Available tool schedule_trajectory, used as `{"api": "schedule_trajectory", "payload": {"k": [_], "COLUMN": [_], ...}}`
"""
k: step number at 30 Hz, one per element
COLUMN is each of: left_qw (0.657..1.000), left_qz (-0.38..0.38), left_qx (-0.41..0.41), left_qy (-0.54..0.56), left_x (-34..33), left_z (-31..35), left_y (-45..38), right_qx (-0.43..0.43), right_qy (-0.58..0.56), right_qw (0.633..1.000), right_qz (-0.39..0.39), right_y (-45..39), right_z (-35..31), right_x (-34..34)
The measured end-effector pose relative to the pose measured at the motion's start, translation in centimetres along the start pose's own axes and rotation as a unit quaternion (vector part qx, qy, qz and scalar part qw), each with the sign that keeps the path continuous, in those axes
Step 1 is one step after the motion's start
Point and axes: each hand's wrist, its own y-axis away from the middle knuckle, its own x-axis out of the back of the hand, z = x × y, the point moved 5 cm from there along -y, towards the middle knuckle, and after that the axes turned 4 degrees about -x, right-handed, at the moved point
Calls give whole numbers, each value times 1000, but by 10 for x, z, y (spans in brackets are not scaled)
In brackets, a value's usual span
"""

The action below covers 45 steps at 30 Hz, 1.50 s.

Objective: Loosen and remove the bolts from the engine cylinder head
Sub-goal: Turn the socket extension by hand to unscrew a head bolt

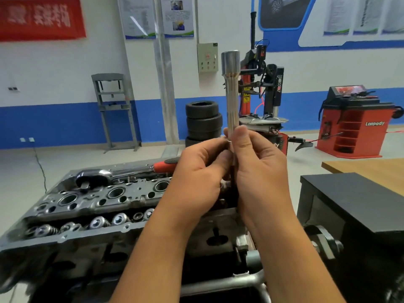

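While the ratchet (122,172) lies idle on the cylinder head (91,204), both hands hold a long bolt (231,95) upright above the head's right end, probably to lift it clear. Left hand (201,178) and right hand (260,169) curl their fingers round its shank; the bolt's lower end is hidden behind them.

Silver bolt (231,92) (streaked tan); red-handled ratchet (122,171).
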Motion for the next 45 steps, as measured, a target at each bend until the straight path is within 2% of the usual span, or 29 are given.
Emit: {"api": "schedule_trajectory", "payload": {"k": [6,11,20,27,33,39,45], "left_qw": [997,1000,996,1000,992,999,993], "left_qz": [68,15,78,10,68,14,83], "left_qx": [7,13,-1,9,-2,-4,-11], "left_qy": [-30,3,-48,-19,-103,-36,-83], "left_x": [11,4,8,-1,6,0,8], "left_z": [-4,-3,-4,-3,-5,-2,-4], "left_y": [2,4,2,1,0,3,3], "right_qx": [24,9,-7,-2,-11,-13,7], "right_qy": [15,26,-5,-4,-30,-21,-11], "right_qw": [999,999,1000,1000,999,1000,1000], "right_qz": [26,20,21,9,11,13,-10], "right_y": [3,3,3,1,0,-1,0], "right_z": [2,2,3,4,5,7,4], "right_x": [2,1,6,5,8,9,6]}}
